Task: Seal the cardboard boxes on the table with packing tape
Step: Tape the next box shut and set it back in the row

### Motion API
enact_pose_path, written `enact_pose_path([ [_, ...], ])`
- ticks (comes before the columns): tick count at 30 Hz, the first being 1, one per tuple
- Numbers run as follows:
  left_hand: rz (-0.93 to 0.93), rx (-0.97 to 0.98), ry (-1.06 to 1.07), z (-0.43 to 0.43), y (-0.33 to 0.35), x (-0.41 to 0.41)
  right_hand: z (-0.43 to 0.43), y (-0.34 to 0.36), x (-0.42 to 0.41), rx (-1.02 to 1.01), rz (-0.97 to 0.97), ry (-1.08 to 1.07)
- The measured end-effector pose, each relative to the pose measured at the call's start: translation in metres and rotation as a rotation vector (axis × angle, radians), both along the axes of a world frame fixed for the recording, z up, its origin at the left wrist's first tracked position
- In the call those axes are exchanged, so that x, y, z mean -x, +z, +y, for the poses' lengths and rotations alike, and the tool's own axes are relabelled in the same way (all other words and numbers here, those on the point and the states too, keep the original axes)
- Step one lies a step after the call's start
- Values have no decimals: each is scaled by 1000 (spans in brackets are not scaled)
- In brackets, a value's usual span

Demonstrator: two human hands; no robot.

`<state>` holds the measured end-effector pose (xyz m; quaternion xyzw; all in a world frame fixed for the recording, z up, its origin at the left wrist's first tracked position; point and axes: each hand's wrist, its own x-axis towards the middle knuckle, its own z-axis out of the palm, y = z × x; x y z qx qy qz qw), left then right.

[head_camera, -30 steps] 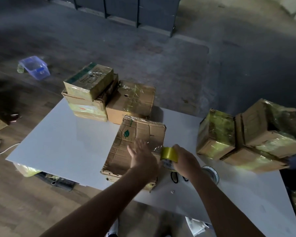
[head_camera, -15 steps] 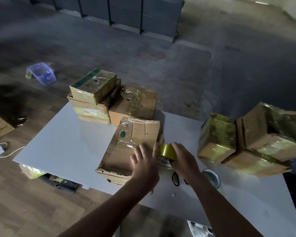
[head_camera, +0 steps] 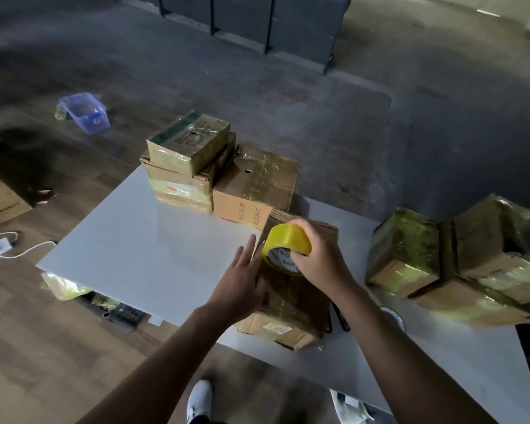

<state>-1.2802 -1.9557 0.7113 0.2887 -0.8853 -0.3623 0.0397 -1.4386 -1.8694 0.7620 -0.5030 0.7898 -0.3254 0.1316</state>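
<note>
A brown cardboard box (head_camera: 291, 304) stands on the white table (head_camera: 153, 258) in front of me, with clear tape over its top. My right hand (head_camera: 322, 255) grips a yellow roll of packing tape (head_camera: 285, 247) above the box's far half. My left hand (head_camera: 242, 280) lies with straight fingers against the box's left side. Taped boxes are stacked at the table's far left (head_camera: 190, 166), one more stands beside them (head_camera: 254, 185), and others sit at the right (head_camera: 459, 261).
Scissors (head_camera: 338, 316) and another tape roll (head_camera: 395, 316) lie on the table right of the box, partly behind my right arm. On the floor are a blue plastic tub (head_camera: 86, 113), a flat carton (head_camera: 0, 197) and a white cable (head_camera: 19, 249).
The box has been turned and shifted right, nearer the table's front edge. My right hand lifted the tape roll over the box's top. My left hand moved from the top to the left side.
</note>
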Motion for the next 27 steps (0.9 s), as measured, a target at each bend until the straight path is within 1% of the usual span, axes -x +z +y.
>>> enact_pose_path([
  [2,-11,105,-72,-6,-8,-2,1,-3,3,11,-32,-9],
  [4,-33,121,-76,-9,-12,-2,5,-4,8,12,-66,-8],
  [6,-98,193,-65,-8,-14,-1,8,-4,8,-31,-94,11],
  [7,-127,236,-65,-8,-15,-1,7,-3,7,-63,-74,19],
  [8,-145,268,-66,-8,-14,-2,6,-1,5,-82,-16,26],
  [11,-176,338,-66,-10,-11,-6,8,9,6,-73,234,33],
  [13,-203,371,-83,-10,-7,-4,21,16,14,-115,282,-2],
  [16,-216,430,-135,-4,-1,2,42,21,25,-195,254,-40],
  [17,-230,448,-141,-2,1,3,44,21,27,-191,242,-57],
  [20,-321,544,-145,-1,5,11,35,12,25,-67,162,-118],
  [21,-332,547,-147,0,6,16,32,7,22,-36,136,-133],
  [22,-305,519,-155,3,7,21,30,0,19,-17,121,-147],
  [24,-181,413,-184,10,5,29,32,-13,18,30,91,-211],
  [26,-84,339,-198,12,0,33,39,-19,21,71,-2,-274],
  [27,-76,336,-198,12,-3,33,42,-21,21,76,-47,-273],
])
